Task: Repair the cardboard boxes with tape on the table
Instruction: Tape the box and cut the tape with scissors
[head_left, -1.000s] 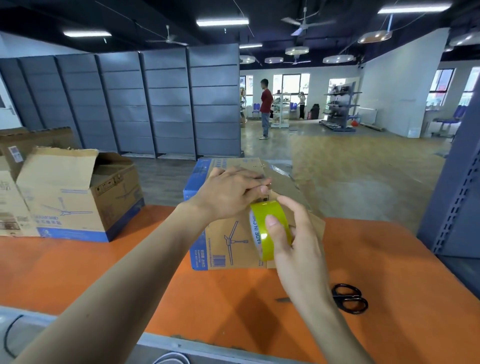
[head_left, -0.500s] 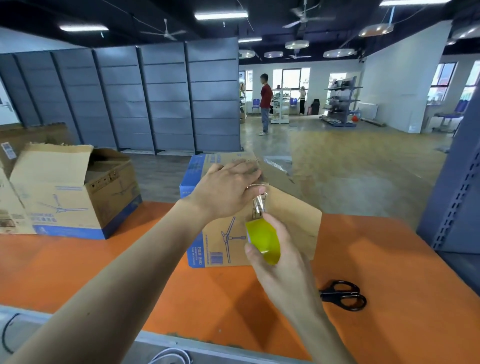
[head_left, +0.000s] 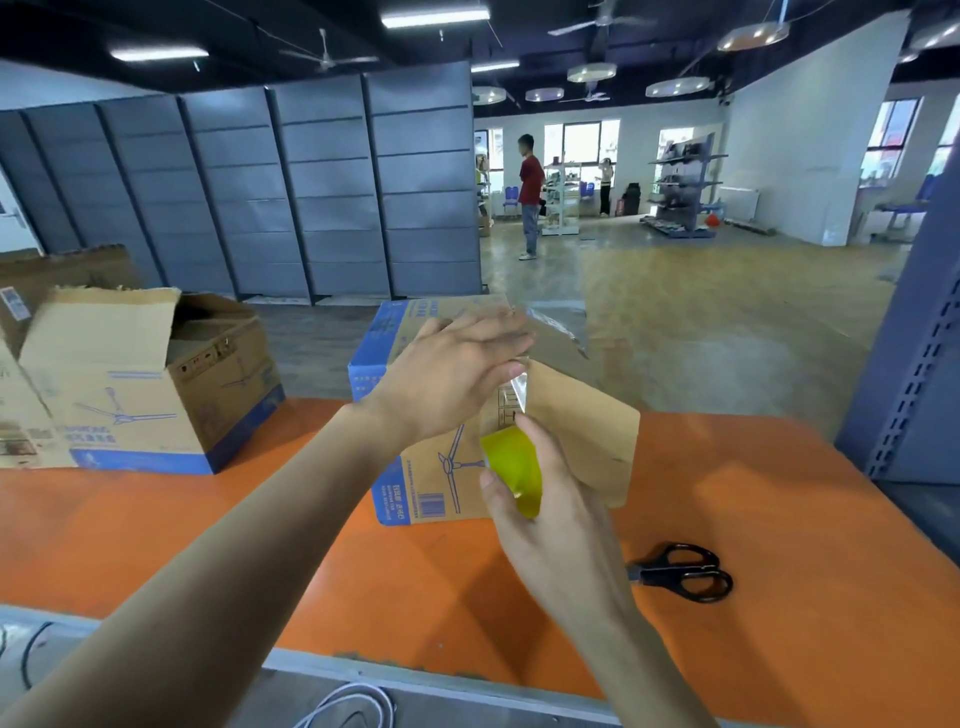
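Right hand (head_left: 556, 525) curls round yellow tape roll (head_left: 511, 470), clear strip (head_left: 519, 395) running up from it. Left hand (head_left: 447, 379), fingers straight, flat on cardboard box (head_left: 576, 431) just above the roll, apparently pinning the strip's end (blurred). Scissors (head_left: 680, 571) lie right of the gripping hand, apart.

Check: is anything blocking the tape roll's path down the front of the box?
Nothing visible. The tape roll in the right hand is held at the cardboard box front; the scissors lie off to the right.

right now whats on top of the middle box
The left hand, flat on the box, presses clear tape; right hand grips the tape roll. Under the palm is hidden.
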